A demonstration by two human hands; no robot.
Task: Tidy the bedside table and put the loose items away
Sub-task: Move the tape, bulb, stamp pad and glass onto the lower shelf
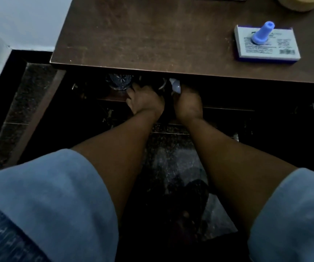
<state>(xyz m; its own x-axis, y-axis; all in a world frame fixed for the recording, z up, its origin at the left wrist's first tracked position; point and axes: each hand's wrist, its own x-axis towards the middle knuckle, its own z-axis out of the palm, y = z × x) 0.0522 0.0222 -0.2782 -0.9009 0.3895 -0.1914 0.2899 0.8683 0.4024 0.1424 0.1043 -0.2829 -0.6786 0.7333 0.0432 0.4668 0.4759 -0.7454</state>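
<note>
Dark brown bedside table (152,35), top worn and scratched, seen from above in dim light. On its right part, a flat white box (267,45) with blue edges and small print; upright on the box, a blue cone-shaped cap (262,34). At the far right corner, part of a round tan container (297,2), cut by the frame. Under the top, an open dark shelf (114,97); at its left, a cut-glass piece (118,83), just beside the left fingertips.

Both forearms stretched forward from the near side, side by side, hands under the front edge of the top. Left hand (145,102) palm down, fingers reaching into the shadow toward the glass; holding something or not, impossible to tell. Right hand (188,104) with fingers curled, gripping a small pale object (175,86) sticking up out of the fist, just below the table edge. Between the two hands, a bit of curved shiny metal (162,85), too dark to identify.
</note>
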